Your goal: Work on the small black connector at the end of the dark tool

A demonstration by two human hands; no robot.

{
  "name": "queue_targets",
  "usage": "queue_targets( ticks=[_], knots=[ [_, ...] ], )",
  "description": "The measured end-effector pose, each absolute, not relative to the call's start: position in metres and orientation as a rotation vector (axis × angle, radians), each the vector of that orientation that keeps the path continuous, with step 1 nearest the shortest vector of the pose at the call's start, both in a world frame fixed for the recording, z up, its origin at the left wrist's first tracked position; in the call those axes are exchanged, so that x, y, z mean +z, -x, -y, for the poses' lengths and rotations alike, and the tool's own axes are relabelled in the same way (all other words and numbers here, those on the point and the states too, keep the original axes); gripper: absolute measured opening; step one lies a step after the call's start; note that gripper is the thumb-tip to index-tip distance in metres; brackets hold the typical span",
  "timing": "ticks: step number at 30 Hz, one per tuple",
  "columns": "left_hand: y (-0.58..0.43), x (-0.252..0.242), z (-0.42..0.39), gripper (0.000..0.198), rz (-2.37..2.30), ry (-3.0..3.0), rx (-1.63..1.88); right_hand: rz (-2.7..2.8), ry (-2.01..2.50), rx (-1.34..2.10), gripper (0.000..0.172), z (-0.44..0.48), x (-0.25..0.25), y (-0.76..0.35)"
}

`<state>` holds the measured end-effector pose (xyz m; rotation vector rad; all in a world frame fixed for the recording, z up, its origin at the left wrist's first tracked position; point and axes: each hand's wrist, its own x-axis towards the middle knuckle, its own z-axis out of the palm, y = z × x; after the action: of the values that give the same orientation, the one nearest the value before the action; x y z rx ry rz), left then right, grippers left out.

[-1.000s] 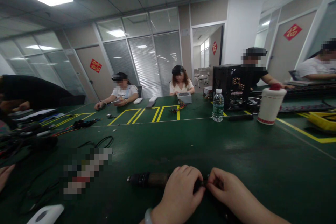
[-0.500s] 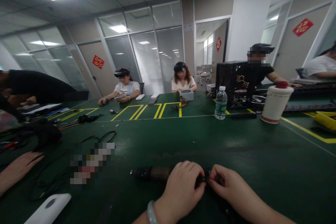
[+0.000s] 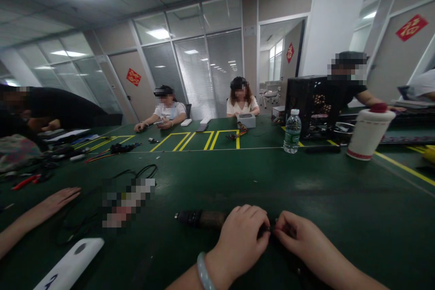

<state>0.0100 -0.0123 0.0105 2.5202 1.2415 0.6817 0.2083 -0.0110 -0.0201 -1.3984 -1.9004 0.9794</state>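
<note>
A dark electric screwdriver (image 3: pixel 204 219) with a ribbed collar and a small metal tip lies on the green table, its tip toward the left. My left hand (image 3: pixel 243 240), with a pale bangle at the wrist, is curled over its rear part. Thumb and fingers of my right hand (image 3: pixel 295 235) are pinched together at the tool's rear end, touching a small dark piece. That piece is mostly hidden between my two hands. Under my right wrist, a dark cord-like shape runs down the table, hard to see.
Another person's hand (image 3: pixel 61 197) rests on the table at left. Near it lie a white device (image 3: pixel 73 265), a blurred-out item with a black cable (image 3: pixel 147 170), and red-handled pliers (image 3: pixel 25 182). A water bottle (image 3: pixel 292 133), white cup (image 3: pixel 369 138) and black computer case (image 3: pixel 299 108) stand at right.
The view has turned slightly left, so the scene sits further right. My hands stay together at the screwdriver's rear end with little movement. The other person's hand shows more.
</note>
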Motion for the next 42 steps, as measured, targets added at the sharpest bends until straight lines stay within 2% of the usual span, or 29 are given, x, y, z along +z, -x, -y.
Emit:
queue_targets(
  ticks=[18,24,42],
  knots=[
    [-0.010,0.006,0.009,0.005,-1.236,-2.538,0.702,1.910,1.393,0.974,0.010,0.012,-0.022,-0.209],
    [-0.009,0.004,0.009,0.015,-1.266,-2.519,0.700,1.925,1.416,0.959,0.011,0.010,-0.023,-0.210],
    [-0.008,0.007,0.008,0.016,-1.250,-2.555,0.667,1.941,1.393,0.953,0.011,0.008,-0.031,-0.211]
  ],
)
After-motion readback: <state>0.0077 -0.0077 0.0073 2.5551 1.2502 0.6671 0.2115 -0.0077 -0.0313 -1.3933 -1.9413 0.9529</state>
